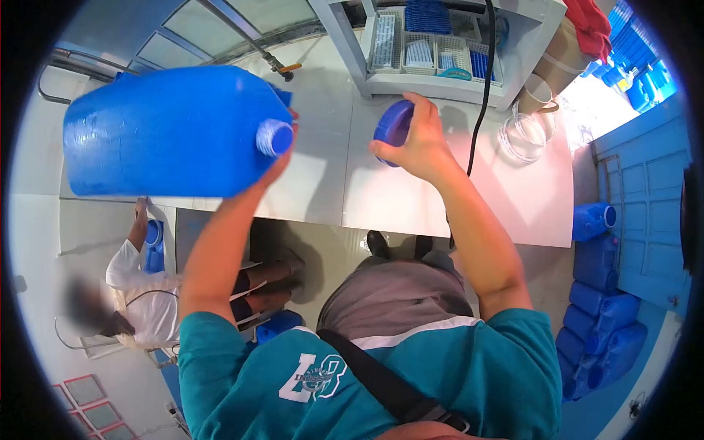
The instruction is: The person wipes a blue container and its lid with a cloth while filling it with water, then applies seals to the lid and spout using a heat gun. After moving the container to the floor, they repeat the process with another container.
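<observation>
A large blue plastic jerrycan fills the upper left of the view, its long body stretching leftward over the white counter. My left hand grips it at its right end, the fingers mostly hidden behind it. The jerrycan's threaded neck has a whitish wrap around it and no lid on it. To the right, over the counter, my right hand holds a round blue screw cap by its rim, between thumb and fingers. The cap is apart from the neck.
A white shelf with small baskets stands at the counter's back. A black cable hangs to my right, near a mug and coiled clear tubing. A seated person works at left. Blue jerrycans are stacked at right.
</observation>
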The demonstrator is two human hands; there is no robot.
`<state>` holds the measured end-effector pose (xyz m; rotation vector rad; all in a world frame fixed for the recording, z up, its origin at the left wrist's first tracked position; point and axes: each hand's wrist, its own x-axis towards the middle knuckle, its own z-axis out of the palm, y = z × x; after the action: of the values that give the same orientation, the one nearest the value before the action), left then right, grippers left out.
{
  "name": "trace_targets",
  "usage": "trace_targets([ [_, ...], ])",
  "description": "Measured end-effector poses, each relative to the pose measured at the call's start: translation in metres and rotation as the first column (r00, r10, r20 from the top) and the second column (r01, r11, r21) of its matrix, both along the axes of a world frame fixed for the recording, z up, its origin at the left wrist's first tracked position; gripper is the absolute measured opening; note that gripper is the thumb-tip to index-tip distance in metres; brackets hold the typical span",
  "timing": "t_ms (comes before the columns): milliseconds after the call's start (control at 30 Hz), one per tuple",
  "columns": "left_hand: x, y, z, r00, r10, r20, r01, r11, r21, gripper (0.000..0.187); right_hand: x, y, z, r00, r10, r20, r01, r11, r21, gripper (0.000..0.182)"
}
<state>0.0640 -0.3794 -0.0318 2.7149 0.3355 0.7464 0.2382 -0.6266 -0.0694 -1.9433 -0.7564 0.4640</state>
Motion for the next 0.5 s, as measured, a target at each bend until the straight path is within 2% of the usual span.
trace_targets([
  [33,-0.005,0.019,0.004,1.0,-0.003,0.004,0.003,1.0,-0.002,0.03,-0.003,-0.001,-0.005,0.994,-0.025,0.107,0.024,1.0,0.011,0.111],
  [67,-0.013,0.034,0.008,0.999,-0.037,0.002,0.037,0.995,0.091,0.028,-0.009,-0.003,-0.008,0.977,-0.046,0.21,0.043,0.999,0.02,0.111],
  [100,-0.02,0.048,0.012,0.997,-0.072,-0.003,0.072,0.98,0.184,0.026,-0.013,-0.005,-0.004,0.976,-0.045,0.212,0.043,0.999,0.016,0.111],
  [200,-0.028,0.08,0.03,0.984,-0.177,0.029,0.172,0.975,0.143,0.021,-0.017,-0.006,0.011,0.99,-0.059,0.131,0.058,0.998,0.016,0.104],
  [233,-0.029,0.073,0.057,0.992,-0.126,0.026,0.123,0.988,0.09,0.018,-0.017,-0.005,0.01,0.993,-0.018,-0.12,0.041,0.979,0.2,0.096],
  [267,-0.032,0.072,0.083,0.992,-0.091,0.085,0.091,0.996,0.005,0.016,-0.015,-0.002,0.008,0.935,0.075,-0.348,0.066,0.925,0.375,0.088],
  [300,-0.037,0.075,0.108,0.989,-0.05,0.14,0.062,0.995,-0.081,0.015,-0.014,0.001,0.005,0.77,0.219,-0.599,0.214,0.796,0.566,0.067],
  [333,-0.044,0.086,0.135,0.989,0.089,0.122,-0.08,0.994,-0.077,0.021,-0.012,0.002,0.008,0.776,0.224,-0.59,0.205,0.795,0.571,0.067],
  [367,-0.047,0.087,0.167,0.973,0.121,0.199,-0.088,0.982,-0.169,0.025,-0.009,0.003,0.012,0.581,0.377,-0.722,0.301,0.724,0.621,0.058],
  [400,-0.046,0.086,0.191,0.932,0.222,0.286,-0.052,0.864,-0.501,0.025,-0.008,0.006,0.017,0.348,0.527,-0.775,0.41,0.658,0.632,0.049],
  [433,-0.049,0.096,0.21,0.895,0.305,0.326,-0.009,0.743,-0.67,0.024,-0.01,0.014,0.022,0.272,0.586,-0.763,0.381,0.663,0.645,0.041],
  [467,-0.054,0.108,0.226,0.888,0.388,0.246,-0.075,0.651,-0.756,0.026,-0.012,0.026,0.018,0.278,0.592,-0.757,0.373,0.659,0.653,0.041],
  [500,-0.058,0.132,0.231,0.905,0.375,0.199,-0.05,0.559,-0.828,0.028,-0.015,0.041,0.005,0.337,0.515,-0.788,0.316,0.727,0.61,0.04],
])
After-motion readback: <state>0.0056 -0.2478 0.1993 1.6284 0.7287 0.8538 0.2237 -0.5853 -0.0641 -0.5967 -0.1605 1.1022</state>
